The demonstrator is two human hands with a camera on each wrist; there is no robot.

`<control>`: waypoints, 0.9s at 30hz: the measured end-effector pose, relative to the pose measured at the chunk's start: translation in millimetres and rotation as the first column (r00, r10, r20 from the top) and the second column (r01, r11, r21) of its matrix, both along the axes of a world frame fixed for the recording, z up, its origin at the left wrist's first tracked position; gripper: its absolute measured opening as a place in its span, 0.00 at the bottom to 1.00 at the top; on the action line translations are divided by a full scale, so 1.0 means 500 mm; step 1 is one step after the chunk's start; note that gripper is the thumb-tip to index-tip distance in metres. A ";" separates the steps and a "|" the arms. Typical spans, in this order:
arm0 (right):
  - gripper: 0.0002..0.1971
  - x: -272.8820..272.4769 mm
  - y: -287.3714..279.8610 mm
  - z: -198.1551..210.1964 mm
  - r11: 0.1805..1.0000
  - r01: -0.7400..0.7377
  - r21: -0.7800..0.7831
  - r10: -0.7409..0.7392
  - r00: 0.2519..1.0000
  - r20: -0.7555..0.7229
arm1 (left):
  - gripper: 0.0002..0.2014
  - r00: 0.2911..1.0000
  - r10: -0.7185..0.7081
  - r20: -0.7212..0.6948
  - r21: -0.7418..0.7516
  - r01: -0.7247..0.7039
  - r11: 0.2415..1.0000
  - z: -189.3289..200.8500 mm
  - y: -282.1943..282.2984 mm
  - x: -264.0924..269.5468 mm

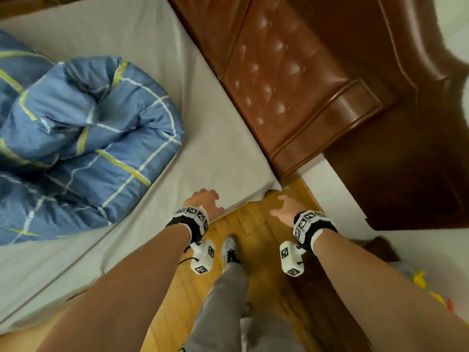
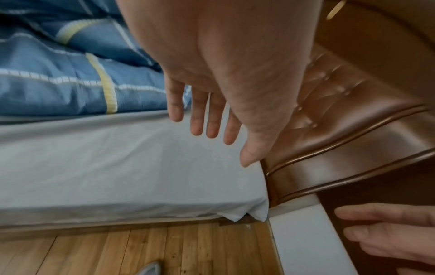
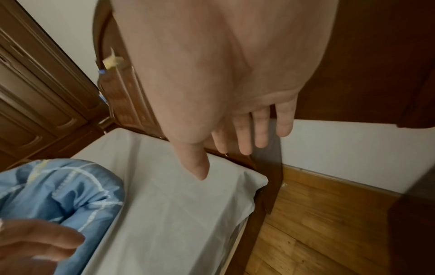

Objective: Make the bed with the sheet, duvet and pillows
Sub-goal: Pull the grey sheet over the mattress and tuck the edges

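Observation:
A pale grey sheet (image 1: 142, 47) covers the mattress, and its corner (image 2: 254, 214) hangs loose by the headboard. A blue duvet (image 1: 76, 138) with yellow and white stripes lies bunched on the left of the bed. My left hand (image 1: 205, 201) hovers at the mattress edge near that corner, fingers straight and spread, holding nothing (image 2: 207, 119). My right hand (image 1: 286, 207) hangs over the floor just right of the corner, fingers relaxed and empty (image 3: 249, 134). No pillow is in view.
A brown tufted leather headboard (image 1: 291, 85) stands right behind the corner. A white wall (image 1: 335, 199) and dark wooden furniture (image 1: 418, 174) close in the narrow wooden floor strip (image 1: 253, 224) where my foot (image 1: 229, 250) stands. Coloured items (image 1: 426, 288) lie at right.

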State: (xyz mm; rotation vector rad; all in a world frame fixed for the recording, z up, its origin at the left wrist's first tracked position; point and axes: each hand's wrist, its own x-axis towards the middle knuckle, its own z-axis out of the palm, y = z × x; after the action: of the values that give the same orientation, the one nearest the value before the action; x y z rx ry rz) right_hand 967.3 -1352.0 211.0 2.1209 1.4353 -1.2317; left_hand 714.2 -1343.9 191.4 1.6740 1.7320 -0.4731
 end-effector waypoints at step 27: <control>0.10 0.173 0.248 -0.631 0.814 0.537 0.221 -0.526 0.843 -0.112 | 0.09 0.980 0.155 0.122 -0.236 -0.123 0.964 -0.513 0.154 0.217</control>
State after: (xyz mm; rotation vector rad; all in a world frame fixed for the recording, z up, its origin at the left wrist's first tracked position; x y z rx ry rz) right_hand 1053.8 -1228.1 -104.5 2.8161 1.0773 -1.3418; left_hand 822.7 -1267.1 -65.3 1.3810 1.6144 -0.4585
